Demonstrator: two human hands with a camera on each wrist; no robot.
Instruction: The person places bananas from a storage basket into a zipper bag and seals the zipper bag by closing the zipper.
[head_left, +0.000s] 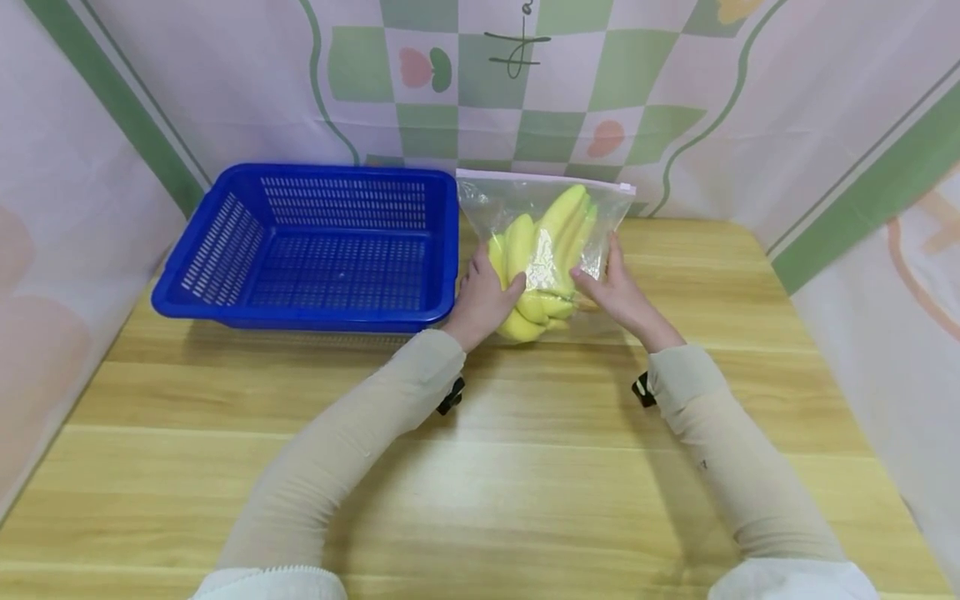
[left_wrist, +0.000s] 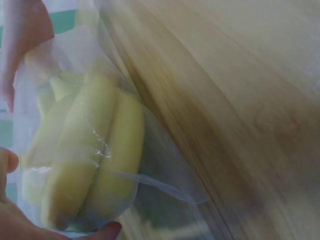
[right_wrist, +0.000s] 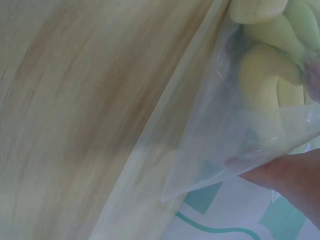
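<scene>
A clear slider zip bag (head_left: 611, 210) with several yellow bananas (head_left: 557, 229) inside is held tilted up above the table, its pale zip strip along the top. My left hand (head_left: 480, 302) grips the bag's left side, thumb over the front. On the other side my right hand (head_left: 621, 293) holds the bag, its thumb on the front face. In the left wrist view, bananas (left_wrist: 80, 155) show through the plastic, with left-hand fingers (left_wrist: 107, 232) around one end. The right wrist view shows a loose bag corner (right_wrist: 200, 170) beside a right-hand finger (right_wrist: 280, 172).
A blue plastic basket (head_left: 345, 315) with slotted walls stands just left of the bag, nothing in it. Wooden tabletop (head_left: 517, 492) spreads in front. Printed cloth (head_left: 555, 83) hangs behind the table and along both sides.
</scene>
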